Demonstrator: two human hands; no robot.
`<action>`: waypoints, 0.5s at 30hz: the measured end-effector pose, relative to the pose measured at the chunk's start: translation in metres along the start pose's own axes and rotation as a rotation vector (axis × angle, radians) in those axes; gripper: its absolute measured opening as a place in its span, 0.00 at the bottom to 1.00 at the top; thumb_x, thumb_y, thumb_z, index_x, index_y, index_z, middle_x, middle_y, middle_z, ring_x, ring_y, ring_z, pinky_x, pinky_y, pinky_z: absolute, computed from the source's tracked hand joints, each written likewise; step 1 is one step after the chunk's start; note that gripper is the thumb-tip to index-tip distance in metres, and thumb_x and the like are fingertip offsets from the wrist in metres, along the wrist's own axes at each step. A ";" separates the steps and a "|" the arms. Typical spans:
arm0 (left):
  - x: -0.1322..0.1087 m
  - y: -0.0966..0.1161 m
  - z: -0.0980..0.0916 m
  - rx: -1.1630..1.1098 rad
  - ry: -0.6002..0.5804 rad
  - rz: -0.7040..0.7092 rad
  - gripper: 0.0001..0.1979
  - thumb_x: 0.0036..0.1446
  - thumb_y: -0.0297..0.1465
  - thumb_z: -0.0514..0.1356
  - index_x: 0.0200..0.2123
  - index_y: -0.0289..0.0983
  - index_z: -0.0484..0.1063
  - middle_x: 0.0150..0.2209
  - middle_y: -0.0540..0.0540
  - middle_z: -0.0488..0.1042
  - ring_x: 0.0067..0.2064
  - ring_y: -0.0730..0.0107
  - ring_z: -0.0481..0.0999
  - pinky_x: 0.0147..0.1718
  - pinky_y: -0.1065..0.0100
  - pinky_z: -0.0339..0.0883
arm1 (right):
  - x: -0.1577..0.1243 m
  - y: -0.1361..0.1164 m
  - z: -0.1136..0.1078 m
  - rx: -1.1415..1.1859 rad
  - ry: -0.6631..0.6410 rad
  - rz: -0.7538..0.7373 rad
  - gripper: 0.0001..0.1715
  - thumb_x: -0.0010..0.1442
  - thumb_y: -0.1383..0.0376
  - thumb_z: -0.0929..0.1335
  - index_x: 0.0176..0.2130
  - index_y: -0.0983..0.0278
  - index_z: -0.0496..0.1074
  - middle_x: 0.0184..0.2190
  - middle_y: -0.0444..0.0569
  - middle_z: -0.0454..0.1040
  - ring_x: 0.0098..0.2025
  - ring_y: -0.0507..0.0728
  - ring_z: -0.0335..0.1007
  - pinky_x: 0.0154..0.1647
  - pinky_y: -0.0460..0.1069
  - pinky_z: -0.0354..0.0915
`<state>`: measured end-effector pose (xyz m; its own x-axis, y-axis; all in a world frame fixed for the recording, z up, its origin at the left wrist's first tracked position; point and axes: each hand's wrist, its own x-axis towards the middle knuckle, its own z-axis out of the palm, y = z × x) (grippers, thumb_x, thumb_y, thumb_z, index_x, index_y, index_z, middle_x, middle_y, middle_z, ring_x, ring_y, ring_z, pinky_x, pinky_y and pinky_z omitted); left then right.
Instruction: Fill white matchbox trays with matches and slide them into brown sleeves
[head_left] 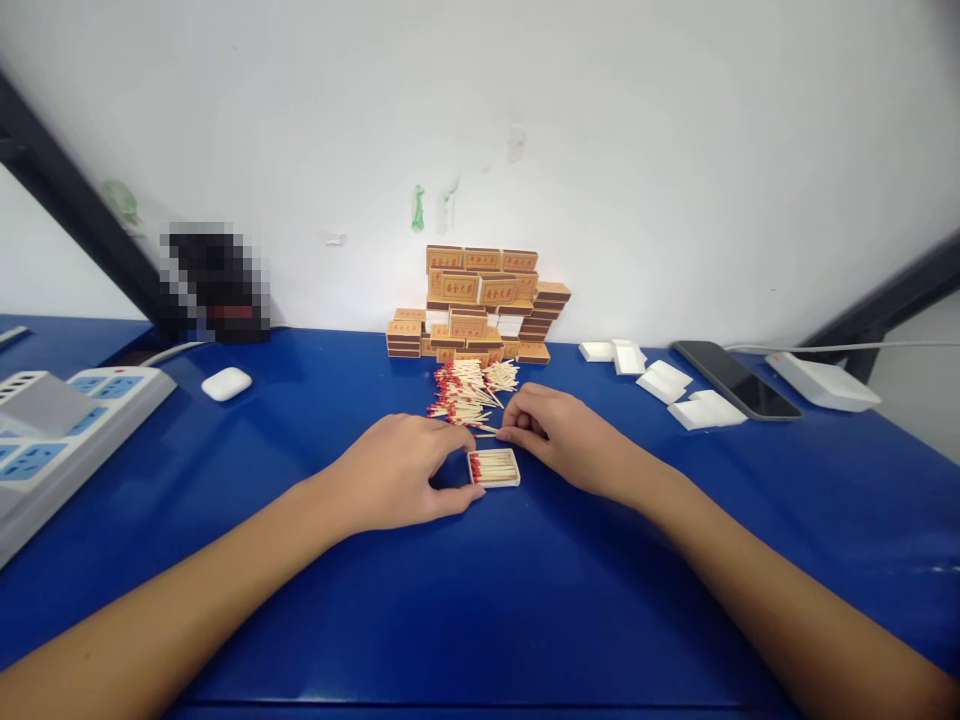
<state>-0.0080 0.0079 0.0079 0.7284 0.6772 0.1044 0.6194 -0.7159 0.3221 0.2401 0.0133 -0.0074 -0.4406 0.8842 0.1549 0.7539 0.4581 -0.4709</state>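
Note:
My left hand (pixel 405 470) holds a small white matchbox tray (pixel 516 478) at its left end, thumb on the near side and forefinger at the far corner. Inside the tray lies a row of matches (pixel 496 466), their red heads to the left. Just beyond the tray, my right hand (pixel 544 425) is closed in a pinch on a match (pixel 486 435), low over the table beside the pile. The pile of loose matches (pixel 461 392), mostly with heads to the left, spreads in front of stacked matchboxes (pixel 469 290).
Several empty white trays (pixel 664 380) lie on the blue table (pixel 510 610) to the right, near a dark phone (pixel 739 380) and a white box-shaped device (pixel 823 382). Leftward are a white earphone case (pixel 226 384) and a power strip (pixel 112 420). A white wall (pixel 637 180) stands behind.

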 end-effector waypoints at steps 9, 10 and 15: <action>-0.001 -0.001 -0.001 -0.007 -0.001 -0.007 0.15 0.62 0.43 0.65 0.44 0.39 0.78 0.26 0.53 0.72 0.27 0.70 0.71 0.28 0.68 0.57 | -0.002 -0.001 -0.019 -0.120 -0.084 0.091 0.07 0.72 0.66 0.67 0.38 0.63 0.71 0.40 0.50 0.72 0.37 0.56 0.69 0.38 0.50 0.61; -0.001 -0.001 0.000 -0.007 0.001 -0.005 0.15 0.62 0.43 0.65 0.44 0.39 0.78 0.26 0.53 0.72 0.27 0.70 0.71 0.29 0.68 0.57 | -0.003 -0.001 -0.021 -0.116 -0.079 0.089 0.07 0.72 0.66 0.67 0.38 0.63 0.71 0.40 0.50 0.73 0.37 0.56 0.69 0.39 0.50 0.61; -0.001 -0.001 0.001 -0.007 0.013 0.000 0.15 0.62 0.43 0.65 0.45 0.40 0.78 0.26 0.54 0.72 0.26 0.71 0.70 0.29 0.68 0.57 | -0.008 -0.009 -0.025 0.003 -0.116 0.005 0.10 0.72 0.63 0.67 0.37 0.61 0.71 0.38 0.47 0.73 0.37 0.55 0.68 0.38 0.49 0.62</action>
<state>-0.0093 0.0079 0.0060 0.7249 0.6789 0.1163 0.6169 -0.7150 0.3288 0.2492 0.0039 0.0176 -0.4908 0.8698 0.0510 0.7545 0.4536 -0.4744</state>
